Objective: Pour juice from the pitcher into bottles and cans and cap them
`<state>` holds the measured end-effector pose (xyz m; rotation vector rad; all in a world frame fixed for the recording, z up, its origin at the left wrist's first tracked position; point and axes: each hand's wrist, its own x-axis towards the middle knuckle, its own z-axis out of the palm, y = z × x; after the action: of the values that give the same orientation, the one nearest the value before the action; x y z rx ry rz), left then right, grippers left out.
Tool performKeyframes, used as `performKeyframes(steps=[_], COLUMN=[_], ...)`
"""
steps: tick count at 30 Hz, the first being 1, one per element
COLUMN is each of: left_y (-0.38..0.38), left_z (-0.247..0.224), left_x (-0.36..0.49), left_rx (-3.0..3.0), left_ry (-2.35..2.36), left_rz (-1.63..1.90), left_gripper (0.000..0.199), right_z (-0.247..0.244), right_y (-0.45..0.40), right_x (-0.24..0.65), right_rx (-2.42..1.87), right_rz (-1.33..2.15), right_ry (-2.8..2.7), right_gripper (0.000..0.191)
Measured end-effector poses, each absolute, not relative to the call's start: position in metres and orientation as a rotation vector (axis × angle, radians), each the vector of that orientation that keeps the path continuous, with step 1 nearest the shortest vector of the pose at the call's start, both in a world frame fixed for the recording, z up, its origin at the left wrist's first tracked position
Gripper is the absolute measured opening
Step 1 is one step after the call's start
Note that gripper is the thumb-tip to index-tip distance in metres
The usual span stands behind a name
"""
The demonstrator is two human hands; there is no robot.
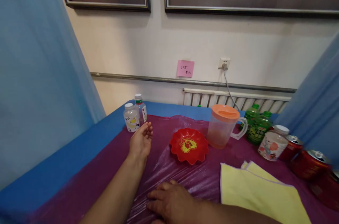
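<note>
My left hand (pixel 141 142) is raised over the purple plastic sheet (pixel 106 167), palm turned sideways and fingers loosely bent. It holds nothing. Just beyond its fingertips stand a clear bottle with a yellow print (pixel 131 118) and a taller clear bottle with a green neck band (pixel 141 108), both white-capped. My right hand (pixel 171 199) lies palm down on the wrinkled sheet, fingers apart, with nothing visible in it. A red scalloped plate (pixel 174 142) with a yellow design sits in front of both hands.
Right of the plate stand a pitcher (pixel 219 130) with an orange lid, green bottles (pixel 259 130), a white-capped bottle (pixel 274 144) and red cans (pixel 309 164). Yellow cloths (pixel 256 188) lie nearer. Blue curtains (pixel 39 58) flank the table; a radiator (pixel 196 97) is behind.
</note>
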<state>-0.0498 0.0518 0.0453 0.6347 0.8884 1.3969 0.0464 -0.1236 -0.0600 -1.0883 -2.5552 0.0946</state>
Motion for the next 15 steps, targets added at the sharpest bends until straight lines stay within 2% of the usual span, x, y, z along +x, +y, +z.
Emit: performKeyframes(steps=[9, 15], left_y=[0.075, 0.097], left_z=[0.077, 0.063], left_x=[-0.061, -0.092], left_rx=[0.539, 0.63], left_ry=[0.955, 1.143], left_rz=[1.328, 1.449], left_gripper=[0.011, 0.013], right_z=[-0.047, -0.041], right_y=[-0.128, -0.128], right_x=[0.045, 0.045], right_rx=[-1.105, -1.105], right_rz=[0.096, 0.206], right_ry=[-2.595, -2.505], right_gripper=[0.044, 0.049])
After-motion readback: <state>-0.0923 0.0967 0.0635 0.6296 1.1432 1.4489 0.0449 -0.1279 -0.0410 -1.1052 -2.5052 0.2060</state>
